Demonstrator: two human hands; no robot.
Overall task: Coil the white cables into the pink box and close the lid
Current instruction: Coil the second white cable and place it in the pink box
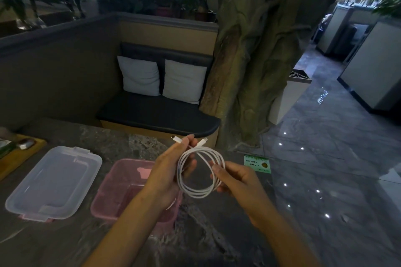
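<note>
Both forearms look bare, left hand (pixel 168 170) and right hand (pixel 235 180) seemingly ringless.

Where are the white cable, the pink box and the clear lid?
white cable (pixel 196 193), head view, bottom of the coil.
pink box (pixel 112 188), head view, left wall.
clear lid (pixel 54 182), head view, flat middle panel.

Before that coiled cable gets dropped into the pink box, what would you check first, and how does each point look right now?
1. White cable wound into neat loops: ok.
2. Both plug ends gathered at the left hand, not dangling: ok.
3. Right hand steadying the far side of the coil: ok.
4. Pink box open, ready to receive: ok.
5. Clear lid off and lying on the table beside the box, within reach: ok.
6. Box interior free of other items: cannot tell, the left arm hides part of it.
</note>
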